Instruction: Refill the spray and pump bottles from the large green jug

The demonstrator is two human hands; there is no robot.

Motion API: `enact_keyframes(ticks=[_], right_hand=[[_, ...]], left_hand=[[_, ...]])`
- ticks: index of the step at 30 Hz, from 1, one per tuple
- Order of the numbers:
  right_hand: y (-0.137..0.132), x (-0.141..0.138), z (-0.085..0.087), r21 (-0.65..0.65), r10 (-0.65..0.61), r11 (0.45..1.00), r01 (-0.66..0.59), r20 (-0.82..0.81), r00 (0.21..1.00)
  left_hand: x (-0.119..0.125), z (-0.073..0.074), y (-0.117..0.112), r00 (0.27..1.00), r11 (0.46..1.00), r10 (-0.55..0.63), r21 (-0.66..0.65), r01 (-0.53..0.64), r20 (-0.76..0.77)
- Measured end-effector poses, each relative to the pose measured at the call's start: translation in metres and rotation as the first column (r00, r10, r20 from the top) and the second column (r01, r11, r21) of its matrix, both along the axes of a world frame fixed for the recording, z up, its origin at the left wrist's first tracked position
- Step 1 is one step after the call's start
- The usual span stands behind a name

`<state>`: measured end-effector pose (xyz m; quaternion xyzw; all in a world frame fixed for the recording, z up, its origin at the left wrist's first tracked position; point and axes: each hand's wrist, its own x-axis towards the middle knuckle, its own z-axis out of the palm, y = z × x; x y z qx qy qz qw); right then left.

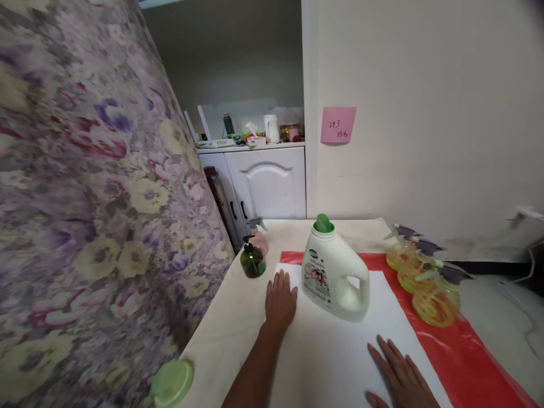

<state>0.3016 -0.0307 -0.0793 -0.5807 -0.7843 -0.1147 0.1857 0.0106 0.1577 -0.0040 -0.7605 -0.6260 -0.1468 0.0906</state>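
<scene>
My left hand (281,299) lies flat, fingers stretched out, on the left edge of a white sheet (323,357). At the lower right my right hand (397,371) rests on the same sheet with its fingers spread; part of it is cut off by the frame. Neither holds anything. Between and beyond them stands a pale green detergent jug (335,275), upright, its handle to the right. The jug's mouth shows a green spout (323,223) and no cap. A dark green pump bottle (252,259) stands just beyond my left hand.
A pink spray bottle (259,241) stands behind the pump bottle. Several yellow spray bottles line the right side on red plastic sheeting (476,357). A light green lid (172,382) sits at the table's lower left. A floral curtain (97,198) hangs on the left, and a white cabinet (272,184) stands behind.
</scene>
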Motion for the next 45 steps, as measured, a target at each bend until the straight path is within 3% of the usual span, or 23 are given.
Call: enact_keyframes(ticks=[5,8,13,15,18,21,24,27,33,41,45], right_hand=[[0.007,0.01,-0.013,-0.035,0.021,0.999,-0.019,0.057,0.998],[0.008,0.007,-0.01,-0.048,0.023,0.999,-0.02,0.058,0.998],[-0.001,0.0,0.023,-0.137,0.002,0.99,-0.015,-0.097,0.995],[0.004,0.002,0.042,-0.175,-0.09,0.983,0.054,-0.207,0.974],[0.035,0.011,0.067,-0.174,-0.258,0.962,0.212,-0.314,0.914],[0.087,0.019,0.079,-0.173,-0.292,0.952,0.252,-0.263,0.92],[0.132,0.021,0.078,-0.23,-0.32,0.931,0.284,-0.139,0.937],[0.151,0.019,0.068,-0.263,-0.329,0.919,0.295,-0.098,0.939],[0.149,0.018,0.059,-0.306,-0.379,0.885,0.35,-0.037,0.925],[0.156,0.019,0.069,-0.336,-0.389,0.866,0.369,0.008,0.921],[0.164,0.017,0.07,-0.313,-0.361,0.884,0.346,0.01,0.932]], left_hand=[[0.008,0.002,0.03,1.0,1.0,0.009,-0.006,-0.009,0.011],[0.007,-0.002,0.035,1.0,1.0,0.004,-0.01,-0.004,0.008],[0.003,-0.005,0.038,1.0,1.0,-0.013,-0.017,0.013,0.004],[0.003,-0.005,0.041,1.0,0.999,-0.018,-0.026,0.018,0.0],[0.003,-0.005,0.044,1.0,0.999,-0.021,-0.038,0.021,-0.006],[0.004,-0.003,0.045,1.0,0.999,-0.015,-0.051,0.015,-0.007],[0.005,-0.002,0.045,1.0,0.998,-0.009,-0.057,0.009,-0.005],[0.005,-0.002,0.045,1.0,0.998,-0.006,-0.065,0.005,-0.011],[0.005,-0.001,0.046,1.0,0.996,0.016,-0.088,-0.018,-0.025],[0.007,0.003,0.043,1.0,0.996,0.014,-0.092,-0.014,0.001],[0.009,0.004,0.039,1.0,0.997,-0.029,-0.072,0.028,-0.006]])
